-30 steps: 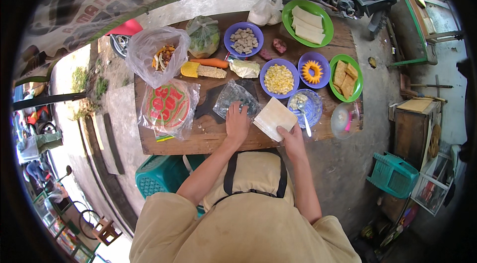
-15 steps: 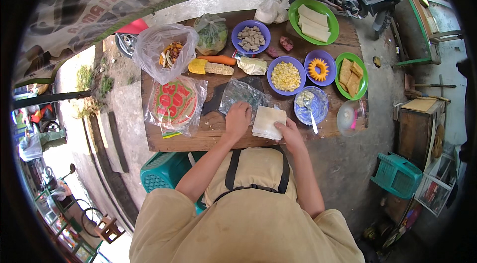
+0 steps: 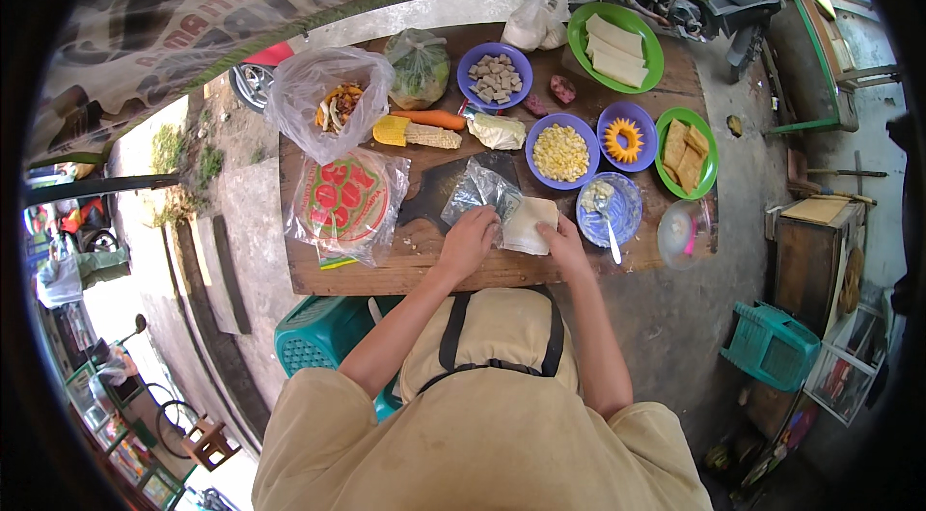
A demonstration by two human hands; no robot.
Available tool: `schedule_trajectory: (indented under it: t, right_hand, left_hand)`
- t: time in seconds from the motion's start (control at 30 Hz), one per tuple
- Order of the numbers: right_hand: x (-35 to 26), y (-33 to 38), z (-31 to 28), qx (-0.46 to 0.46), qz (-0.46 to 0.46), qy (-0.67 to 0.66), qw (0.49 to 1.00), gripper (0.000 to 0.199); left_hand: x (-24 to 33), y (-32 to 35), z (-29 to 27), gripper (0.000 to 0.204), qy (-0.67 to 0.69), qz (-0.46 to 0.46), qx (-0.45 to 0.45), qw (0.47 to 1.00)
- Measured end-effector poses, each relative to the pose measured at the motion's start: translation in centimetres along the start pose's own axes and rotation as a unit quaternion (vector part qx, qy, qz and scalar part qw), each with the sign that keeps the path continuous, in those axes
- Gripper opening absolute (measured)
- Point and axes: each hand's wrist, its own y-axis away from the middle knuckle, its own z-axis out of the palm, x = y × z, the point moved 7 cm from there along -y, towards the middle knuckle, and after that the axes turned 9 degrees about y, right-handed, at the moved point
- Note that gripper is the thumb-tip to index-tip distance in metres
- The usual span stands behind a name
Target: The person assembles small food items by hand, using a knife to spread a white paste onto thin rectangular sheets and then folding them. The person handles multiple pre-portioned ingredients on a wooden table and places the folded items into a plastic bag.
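My left hand [image 3: 471, 239] pinches the near edge of a crumpled clear plastic bag [image 3: 482, 191], which lies over a dark cutting board [image 3: 422, 194]. Close by on the right, my right hand [image 3: 563, 245] grips a small stack of pale square wrapper sheets [image 3: 528, 224], thumb on top. The sheets' left edge meets the bag's opening; whether any part is inside it I cannot tell. Right of the sheets stands a blue bowl [image 3: 632, 212] with a white spoon [image 3: 611, 226] and some pale paste.
Purple bowls hold corn kernels [image 3: 560, 153], grey cubes [image 3: 495, 79] and an orange ring [image 3: 623, 139]. Green plates carry white sheets [image 3: 614, 50] and fried pieces [image 3: 686, 159]. A carrot [image 3: 429, 117], corn cob [image 3: 417, 133], open bag [image 3: 328, 101] and round package [image 3: 349, 202] lie left.
The wrapper stack has moved left and tilted toward the plastic bag. My left hand has raised the bag's near side a little, bunching it. The view has shifted slightly.
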Motion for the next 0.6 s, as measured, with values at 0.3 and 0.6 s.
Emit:
schedule_trajectory:
  t: [0.3,0.6]
  right_hand:
    - [-1.7,-2.0,1.0,0.021,-0.114,0.125,0.985,0.036]
    - [1.7,-3.7,1.7,0.002,0.035,-0.173,0.984,0.048]
  left_hand:
    - [-0.7,-0.8,0.2,0.020,0.000,-0.009,-0.013,1.000]
    - [0.4,0.9,-1.0,0.037,-0.087,0.021,0.103,0.991]
